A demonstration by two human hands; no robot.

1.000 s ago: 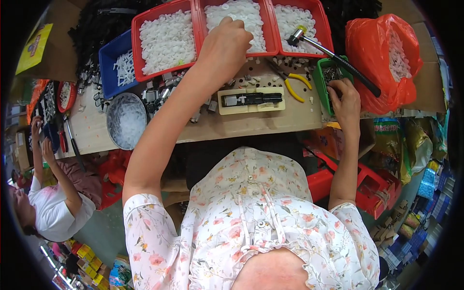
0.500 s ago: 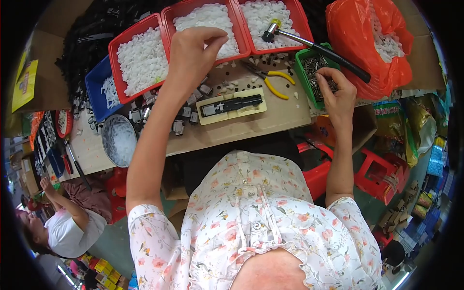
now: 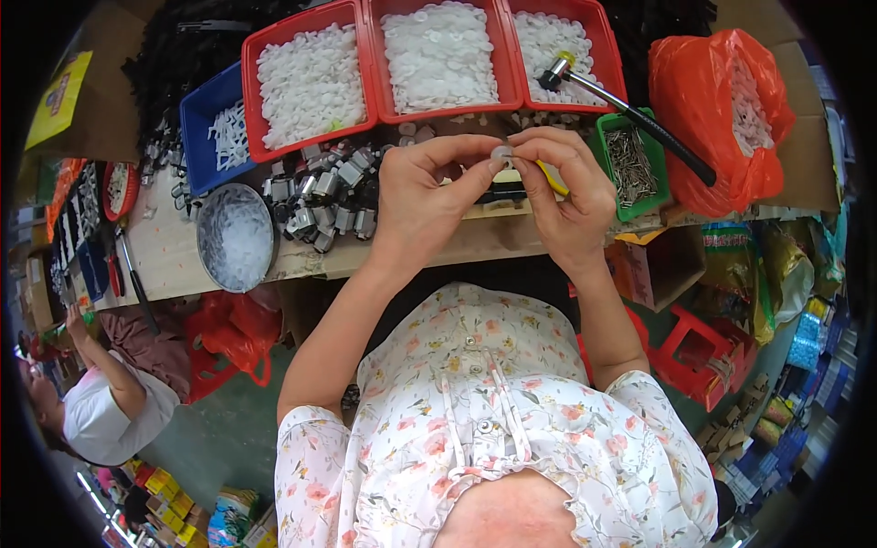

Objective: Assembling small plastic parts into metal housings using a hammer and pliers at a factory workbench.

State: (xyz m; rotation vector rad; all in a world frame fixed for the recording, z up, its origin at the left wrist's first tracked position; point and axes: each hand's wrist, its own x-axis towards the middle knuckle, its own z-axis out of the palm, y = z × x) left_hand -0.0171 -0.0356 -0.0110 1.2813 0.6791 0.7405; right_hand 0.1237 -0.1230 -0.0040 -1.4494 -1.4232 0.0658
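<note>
Above the near edge of the table my two hands meet at the fingertips. My left hand pinches a small white round plastic piece between thumb and forefinger. Against it, my right hand is closed in a pinch on what looks like a thin metal pin, mostly covered by the fingers. Behind the hands lies a cream holder with a long black part, largely hidden. A yellow handle of the pliers shows between my right fingers.
Three red trays of white plastic pieces stand at the back, a hammer across the right one. Right of my hands are a green bin of metal pins and a red bag. Leftward are metal parts, a metal bowl, a blue bin.
My left hand has come back from the middle red tray, and my right hand has left the green bin. They now meet in front of me, over the black part. The view has shifted slightly.
</note>
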